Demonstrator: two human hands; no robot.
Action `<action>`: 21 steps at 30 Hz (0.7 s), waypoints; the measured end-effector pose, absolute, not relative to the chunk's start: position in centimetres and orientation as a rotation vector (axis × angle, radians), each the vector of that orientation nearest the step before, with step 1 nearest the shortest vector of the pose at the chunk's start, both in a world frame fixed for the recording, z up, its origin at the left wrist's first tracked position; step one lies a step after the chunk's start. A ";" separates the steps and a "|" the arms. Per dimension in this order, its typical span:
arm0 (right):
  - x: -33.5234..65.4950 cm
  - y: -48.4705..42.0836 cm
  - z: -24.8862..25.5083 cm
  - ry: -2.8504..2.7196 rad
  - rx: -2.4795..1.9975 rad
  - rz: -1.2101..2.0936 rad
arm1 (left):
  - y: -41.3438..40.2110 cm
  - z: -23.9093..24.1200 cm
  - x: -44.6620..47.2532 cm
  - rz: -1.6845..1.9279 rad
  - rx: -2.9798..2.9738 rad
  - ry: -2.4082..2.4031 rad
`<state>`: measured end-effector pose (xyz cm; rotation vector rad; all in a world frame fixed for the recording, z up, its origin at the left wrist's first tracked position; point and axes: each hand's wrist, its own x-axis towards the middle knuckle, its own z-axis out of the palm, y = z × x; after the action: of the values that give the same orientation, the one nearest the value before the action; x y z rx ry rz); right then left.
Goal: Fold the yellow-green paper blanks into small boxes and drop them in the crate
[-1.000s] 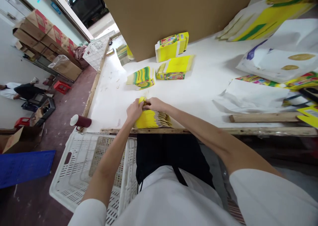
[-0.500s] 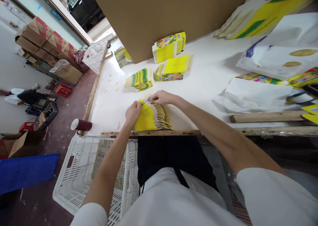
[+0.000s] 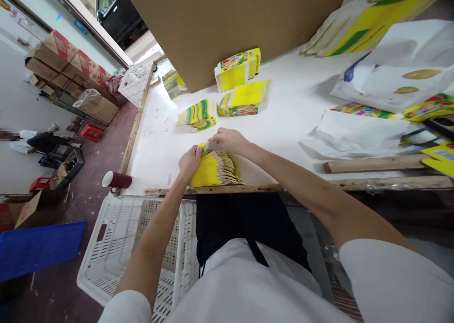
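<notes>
A fanned row of flat yellow cartons (image 3: 207,170) lies at the table's near edge, its grey-brown edges facing right. My left hand (image 3: 190,161) grips the left end of this row, thumb on top by a bit of yellow and green print. Just beyond the row, my right hand (image 3: 230,140) is closed in a pinch at the far end of the front carton, by its flap; the fingertips are small and partly hidden. Farther back lie a striped yellow-green bundle of cartons (image 3: 199,115), a yellow carton stack (image 3: 244,98) and another stack (image 3: 237,70).
A brown cardboard sheet (image 3: 234,25) stands behind. A dark red mug (image 3: 118,179) sits at the left corner, above a white plastic crate (image 3: 106,238). To the right are a white bag (image 3: 393,77), a wooden bar (image 3: 376,163) and a phone (image 3: 441,124). A seated person (image 3: 39,141) is far left.
My right hand has shifted slightly left along the far end of the cartons, still pinched. My left hand keeps its hold. The whole view has turned a little.
</notes>
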<state>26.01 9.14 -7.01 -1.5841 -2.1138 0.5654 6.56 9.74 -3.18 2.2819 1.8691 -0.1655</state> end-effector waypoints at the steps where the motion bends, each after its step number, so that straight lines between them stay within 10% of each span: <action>1: 25.9 9.0 -7.0 -2.123 -1.590 0.528 | 9.8 -3.2 6.6 -0.167 2.278 1.875; 21: 25.4 11.9 -6.7 -2.278 -1.638 0.423 | 9.8 -3.2 6.6 -0.202 2.281 1.842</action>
<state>25.41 11.90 -6.74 -1.6376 -2.2778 0.4233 6.62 9.75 -3.23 2.2808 1.8424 -0.2017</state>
